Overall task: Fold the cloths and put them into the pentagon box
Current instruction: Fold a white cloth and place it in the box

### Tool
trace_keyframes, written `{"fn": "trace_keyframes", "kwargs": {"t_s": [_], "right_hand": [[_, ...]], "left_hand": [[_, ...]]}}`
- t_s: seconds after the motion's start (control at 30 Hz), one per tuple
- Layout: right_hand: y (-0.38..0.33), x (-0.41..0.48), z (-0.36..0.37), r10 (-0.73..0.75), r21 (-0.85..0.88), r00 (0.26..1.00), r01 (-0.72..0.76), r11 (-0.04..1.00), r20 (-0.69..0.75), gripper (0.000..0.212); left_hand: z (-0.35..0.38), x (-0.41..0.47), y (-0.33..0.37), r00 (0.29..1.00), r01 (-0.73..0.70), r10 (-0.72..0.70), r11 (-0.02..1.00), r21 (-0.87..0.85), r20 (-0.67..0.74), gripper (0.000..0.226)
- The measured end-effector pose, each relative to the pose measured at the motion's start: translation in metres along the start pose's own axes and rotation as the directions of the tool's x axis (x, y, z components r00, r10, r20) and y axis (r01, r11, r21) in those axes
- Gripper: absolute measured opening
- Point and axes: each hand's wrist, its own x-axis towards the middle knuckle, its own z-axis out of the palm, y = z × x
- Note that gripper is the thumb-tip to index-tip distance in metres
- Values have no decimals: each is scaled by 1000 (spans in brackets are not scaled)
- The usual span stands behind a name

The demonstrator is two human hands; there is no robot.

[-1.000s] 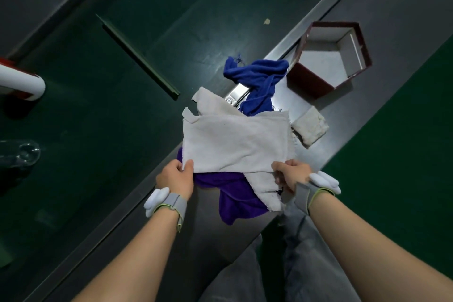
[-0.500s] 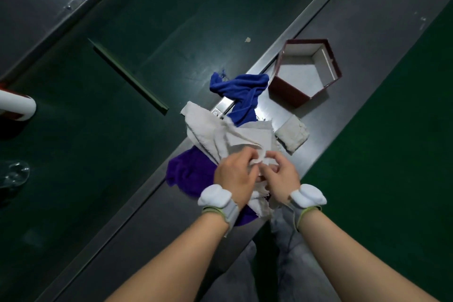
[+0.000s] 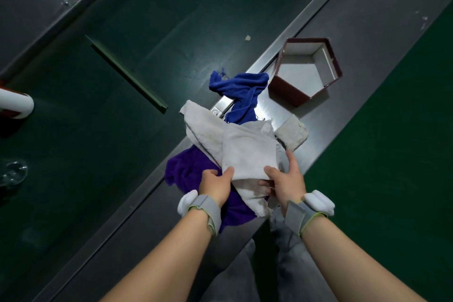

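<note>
Both hands, left hand (image 3: 215, 185) and right hand (image 3: 285, 182), pinch the near edge of the half-folded grey cloth (image 3: 247, 152) on the steel table (image 3: 367, 19). The limp, frayed weave could slump open if either grip slackens. The empty maroon pentagon box (image 3: 289, 92) sits far right; a small folded grey pad (image 3: 293, 133) lies between.

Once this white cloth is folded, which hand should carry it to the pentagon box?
Probably right: the right hand grips the white cloth on the side nearer the pentagon box.
</note>
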Motion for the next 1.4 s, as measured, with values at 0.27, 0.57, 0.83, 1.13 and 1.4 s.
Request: {"fn": "trace_keyframes", "kwargs": {"t_s": [0.27,0.57,0.83,1.13,1.4], "right_hand": [[-48,-9,4,-91,-146,992,103,984,84,21],[-78,-28,13,-493,-500,828,556,664,266,36],[2,-19,-6,-578,-777,584,613,-146,570,19],[42,11,-10,-220,-843,922,380,379,317,24],[28,52,23,-36,-878,997,71,473,61,73]], "left_hand": [[-32,-24,51,966,-252,256,914,-318,-29,20],[-80,-58,72,599,-773,801,578,261,-3,40],[-84,-29,-19,403,-691,886,131,711,228,22],[-64,-5,-56,804,-569,590,723,393,79,9],[-36,30,-26,938,-115,276,821,559,-211,47]]}}
